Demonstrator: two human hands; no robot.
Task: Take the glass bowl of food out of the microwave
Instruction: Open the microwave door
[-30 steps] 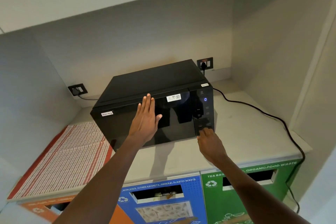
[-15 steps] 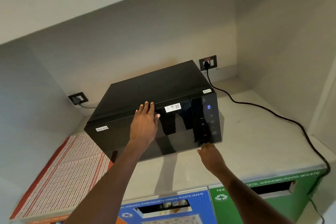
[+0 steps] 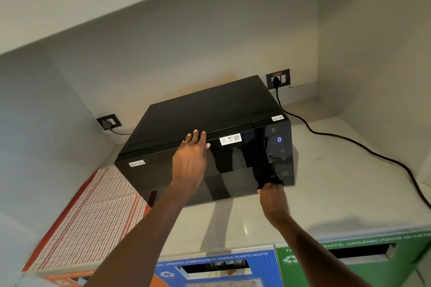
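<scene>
A black microwave (image 3: 205, 112) stands on a pale counter (image 3: 338, 182), its dark glass door closed. The glass bowl is not visible; the door hides the inside. My left hand (image 3: 190, 161) lies flat against the door's upper middle, fingers spread and reaching the top edge. My right hand (image 3: 271, 196) is at the lower right corner of the front, fingertips touching the bottom of the control panel (image 3: 277, 156), where a blue "0" glows. Neither hand holds anything.
A striped red-and-white cloth (image 3: 88, 216) lies left of the microwave. A black power cable (image 3: 349, 141) runs from a wall socket (image 3: 278, 79) across the right counter. Blue (image 3: 210, 268) and green (image 3: 349, 256) waste bins sit below the counter edge. Cabinets hang overhead.
My left hand has slid up the door to its top edge. My right hand stays at the panel's lower corner. The view has shifted closer and lower.
</scene>
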